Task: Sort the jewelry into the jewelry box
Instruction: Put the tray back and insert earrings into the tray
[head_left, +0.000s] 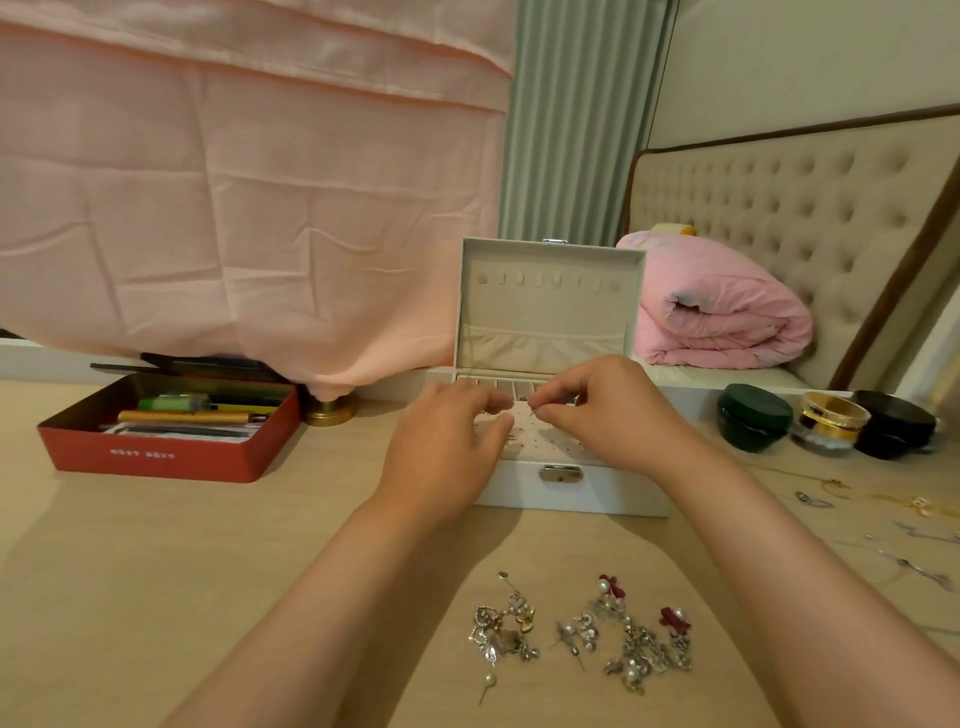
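While the right hand (597, 415) pinches a small earring (530, 411) between thumb and forefinger, the left hand (447, 441) hovers just beside those fingertips with its fingers curled. I cannot tell whether it grips anything. Directly under the fingers lies the holed panel of the open jewelry box (597, 491). The earring is too small to make out in detail, but it looks light and stiff, with a thin post that could bend or slip. Its thicker end is likely the safer place to hold. Back toward the wrists, well apart from the fingers, a heap of earrings (582, 634) lies on the table (156, 571). Their dangling pearls and chains probably tangle, so each is best lifted singly.
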